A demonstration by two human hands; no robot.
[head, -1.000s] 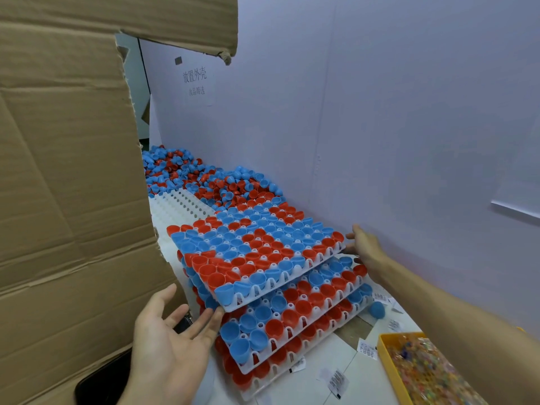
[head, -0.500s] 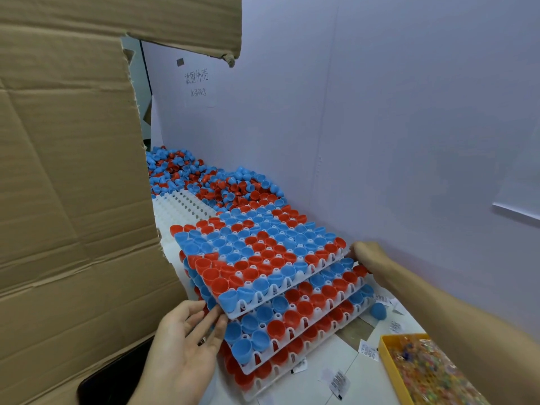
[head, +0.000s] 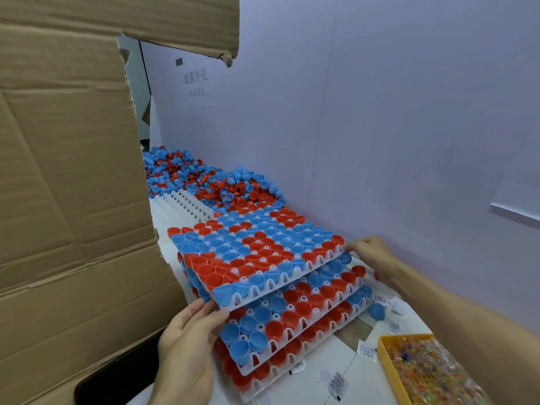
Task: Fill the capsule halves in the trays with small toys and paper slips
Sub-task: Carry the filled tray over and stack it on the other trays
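Three white trays of red and blue capsule halves lie stacked and fanned out on the table. My left hand [head: 187,346] lays nearly straight fingers against the near-left corner of the top tray [head: 280,283]. At that tray's far-right corner my right hand [head: 374,255] pinches the edge with curled fingers. Below it lie the middle tray [head: 292,347] and the bottom tray [head: 263,387]. A yellow bin [head: 384,363] of small colourful toys stands at the lower right. Paper slips [head: 336,381] are scattered on the table near it.
A tall cardboard sheet [head: 73,200] walls off the left side, and a white partition [head: 380,112] runs along the right. Behind the stack lie an empty white tray [head: 181,209] and a heap of loose capsule halves [head: 210,182]. One loose blue half [head: 377,311] sits right of the trays.
My left hand has moved up from the table to the top tray's near corner. My right hand has closed its fingers onto the tray's far-right corner.
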